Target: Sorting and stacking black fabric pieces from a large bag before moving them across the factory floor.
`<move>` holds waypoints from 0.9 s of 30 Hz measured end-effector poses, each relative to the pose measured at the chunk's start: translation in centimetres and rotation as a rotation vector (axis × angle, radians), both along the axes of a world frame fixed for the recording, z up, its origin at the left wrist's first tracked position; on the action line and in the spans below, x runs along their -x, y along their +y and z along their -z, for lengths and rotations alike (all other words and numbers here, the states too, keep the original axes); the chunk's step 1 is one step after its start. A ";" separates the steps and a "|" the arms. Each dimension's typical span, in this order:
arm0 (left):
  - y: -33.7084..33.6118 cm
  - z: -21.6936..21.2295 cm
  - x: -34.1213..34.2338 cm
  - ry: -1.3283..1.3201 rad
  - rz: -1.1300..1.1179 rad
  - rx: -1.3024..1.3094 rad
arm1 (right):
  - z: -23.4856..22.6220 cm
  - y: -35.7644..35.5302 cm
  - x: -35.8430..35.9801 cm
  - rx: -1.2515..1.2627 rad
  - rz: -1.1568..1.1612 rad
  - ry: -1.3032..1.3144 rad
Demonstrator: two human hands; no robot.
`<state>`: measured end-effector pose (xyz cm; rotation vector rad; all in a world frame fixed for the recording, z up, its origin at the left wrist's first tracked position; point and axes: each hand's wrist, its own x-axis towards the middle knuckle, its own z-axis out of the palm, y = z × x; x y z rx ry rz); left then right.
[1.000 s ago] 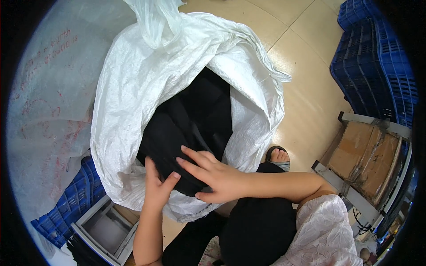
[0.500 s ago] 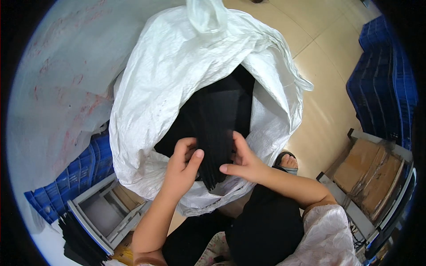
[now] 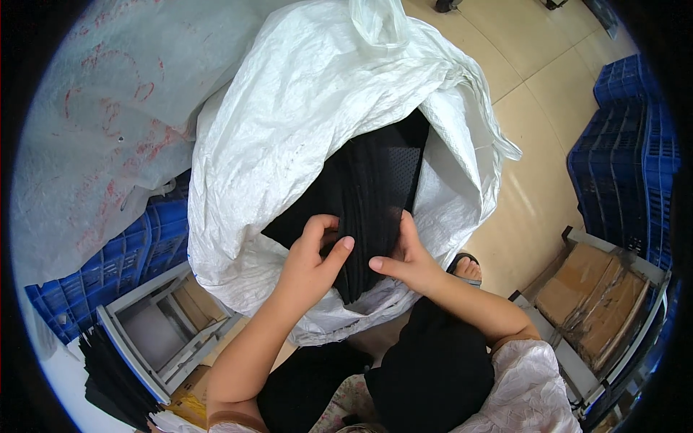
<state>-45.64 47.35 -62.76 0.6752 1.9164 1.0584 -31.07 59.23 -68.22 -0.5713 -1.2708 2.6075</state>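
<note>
As left hand (image 3: 307,264) and right hand (image 3: 420,270) fingers (image 3: 408,232) clasp fabric (image 3: 363,209), black, layered, partly mesh.

The left hand (image 3: 310,270) and the right hand (image 3: 411,263) grip a bundle of black fabric pieces (image 3: 357,216) from either side, thumbs uppermost. Around and below the bundle, a white woven sack (image 3: 267,123) gapes open, its folds spreading beyond both hands, with more dark fabric (image 3: 307,209) inside, just past the left fingers. Farther to the left of the left hand stand blue crates (image 3: 108,263), partly under a translucent sheet (image 3: 94,159) with red marks. Near the right hand, beyond the sack, is a sandalled foot (image 3: 469,269); farther right are a brown taped carton (image 3: 592,296) and, beyond it, stacked blue baskets (image 3: 613,155).
</note>
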 end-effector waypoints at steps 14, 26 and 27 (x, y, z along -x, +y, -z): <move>0.8 -0.8 0.1 0.331 0.089 -0.074 | 0.1 0.0 0.3 0.018 0.003 -0.001; 0.9 -1.0 -0.5 0.269 0.047 -0.044 | 0.1 0.2 0.2 0.018 0.021 -0.020; 1.0 -1.0 -0.6 0.261 0.002 -0.103 | 0.1 0.2 0.3 0.018 0.020 -0.019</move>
